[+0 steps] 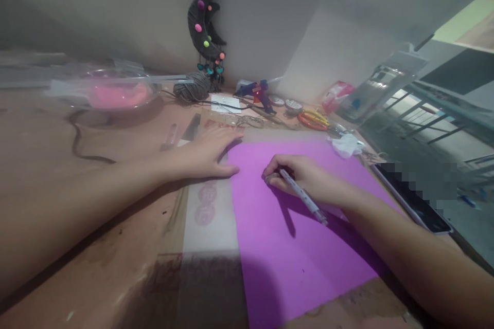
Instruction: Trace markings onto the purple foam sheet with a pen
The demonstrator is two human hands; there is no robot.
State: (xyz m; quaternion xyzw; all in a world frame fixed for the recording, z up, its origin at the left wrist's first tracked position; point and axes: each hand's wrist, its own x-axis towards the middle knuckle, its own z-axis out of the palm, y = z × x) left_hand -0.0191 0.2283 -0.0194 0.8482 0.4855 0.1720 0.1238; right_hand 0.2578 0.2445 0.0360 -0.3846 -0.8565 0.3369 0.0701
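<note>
A large purple sheet of paper [285, 267] lies on a printed plastic sheet [210, 231] on the table. My right hand [299, 177] rests on the purple sheet, its fingers closed round a white patterned pen [304, 198]. The pen's back end slants toward me, and its tip is hidden by my fingers. Flat at the left edge of the paper lies my left hand [216, 149], fingers stretched and thumb spread, with the thumb at the purple edge. It holds nothing.
Behind the paper are a ball of grey yarn [191, 87], a blue glue gun [260, 95], orange-handled scissors [312, 121] and crumpled white tissue [347, 145]. A phone [412, 198] lies by the right table edge. A clear container with pink contents [119, 93] stands back left. A dark moon ornament [204, 25] hangs above.
</note>
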